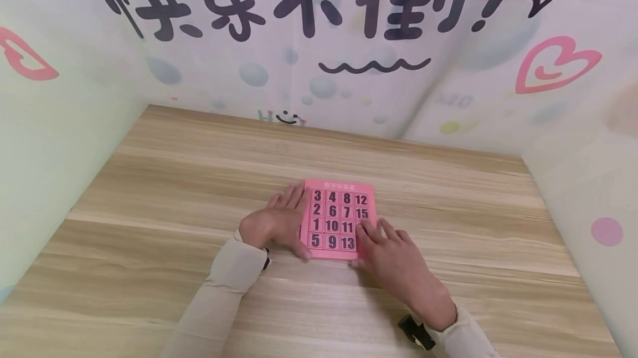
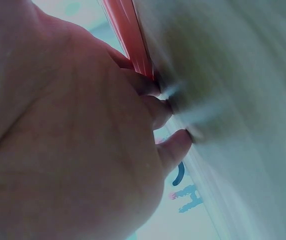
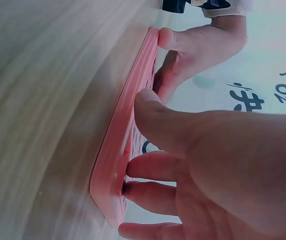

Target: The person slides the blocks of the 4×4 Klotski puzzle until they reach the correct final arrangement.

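A pink sliding number puzzle point(image 1: 332, 186) lies flat on the table, its black-numbered tiles set in rows inside the frame. My left hand point(image 1: 279, 222) holds the frame's left side, thumb by the near left corner and fingers spread along the far part of that edge. Some left fingertips touch the wood in the left wrist view. On the right, my right hand point(image 1: 399, 264) has its index finger over the tiles at the right column. Its thumb point(image 3: 150, 107) touches the near edge of the frame. The right fingers hide the lower right tiles.
The wood-grain table point(image 1: 199, 169) extends around the puzzle on every side. Behind it stands a white printed backdrop point(image 1: 279, 92) with large black characters, and pale side panels rise left and right. Each wrist wears a black strap point(image 1: 416, 331).
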